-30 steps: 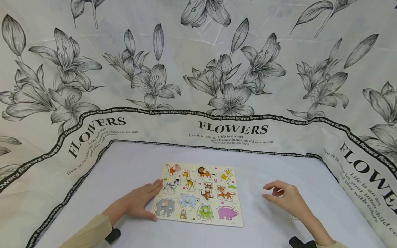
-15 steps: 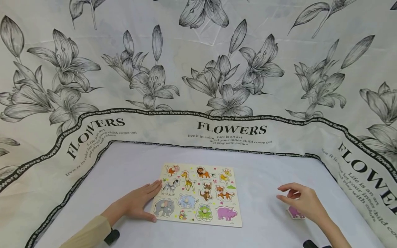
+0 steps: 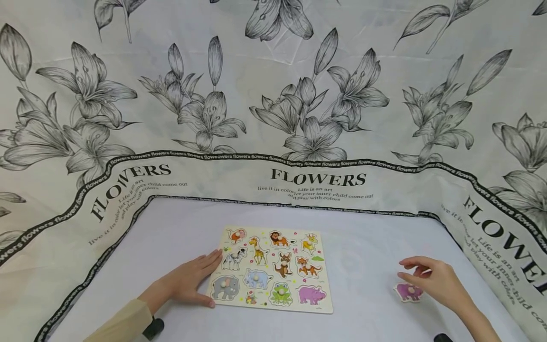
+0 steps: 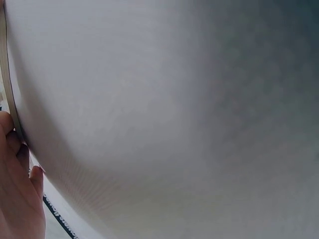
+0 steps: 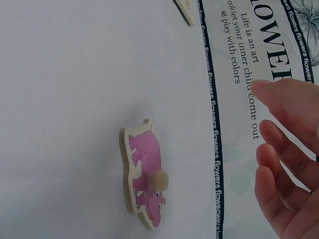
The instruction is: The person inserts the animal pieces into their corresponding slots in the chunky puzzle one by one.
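Observation:
A flat wooden peg puzzle board (image 3: 326, 305) with several animal pictures lies on the white tabletop. My left hand (image 3: 194, 280) rests against its left edge, fingers stretched out and thumb at the lower corner. In the left wrist view the fingers (image 4: 36, 180) touch the board's edge. A purple hippo puzzle piece (image 3: 406, 292) with a round wooden knob (image 5: 159, 180) lies on the table, right of the board. My right hand (image 3: 438, 282) hovers by it, apart from the piece, thumb and fingers loosely bent and holding nothing. On the board, the hippo picture (image 3: 312, 295) shows no knob.
White cloth (image 3: 363, 247) covers the table. Around it stands a curtain (image 3: 235, 180) with flower drawings, lettering and black borders. A corner of a light wooden item (image 5: 185, 11) shows at the top of the right wrist view.
My right hand has moved rightward, farther from the board. The hippo piece, almost wholly hidden behind that hand earlier, now shows under the fingers. My left hand stays at the board's edge.

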A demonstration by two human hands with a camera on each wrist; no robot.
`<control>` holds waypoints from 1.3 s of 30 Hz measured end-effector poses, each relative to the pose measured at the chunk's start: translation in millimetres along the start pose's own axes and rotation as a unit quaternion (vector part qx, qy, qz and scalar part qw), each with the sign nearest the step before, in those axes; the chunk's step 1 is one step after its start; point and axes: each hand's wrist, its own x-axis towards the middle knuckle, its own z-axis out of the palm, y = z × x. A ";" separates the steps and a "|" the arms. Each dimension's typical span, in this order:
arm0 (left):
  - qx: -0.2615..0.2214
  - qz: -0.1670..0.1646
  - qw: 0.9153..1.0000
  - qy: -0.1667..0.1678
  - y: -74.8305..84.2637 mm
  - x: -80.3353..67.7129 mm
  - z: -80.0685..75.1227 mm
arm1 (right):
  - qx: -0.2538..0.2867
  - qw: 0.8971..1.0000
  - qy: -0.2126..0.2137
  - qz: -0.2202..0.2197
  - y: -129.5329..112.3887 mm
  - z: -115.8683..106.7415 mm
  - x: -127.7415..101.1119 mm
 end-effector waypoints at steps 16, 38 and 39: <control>0.003 -0.006 1.000 -0.012 0.6 1.5 -2.2 | -0.023 0.993 -0.100 0.058 35.0 -1.8 -6.8; -0.007 -0.019 1.000 -0.020 -1.1 1.1 0.1 | 0.005 0.987 -0.138 0.085 51.1 10.1 -10.6; -0.005 -0.018 1.000 -0.019 -0.7 0.9 -0.1 | 0.004 0.987 -0.138 0.085 51.4 11.1 -10.5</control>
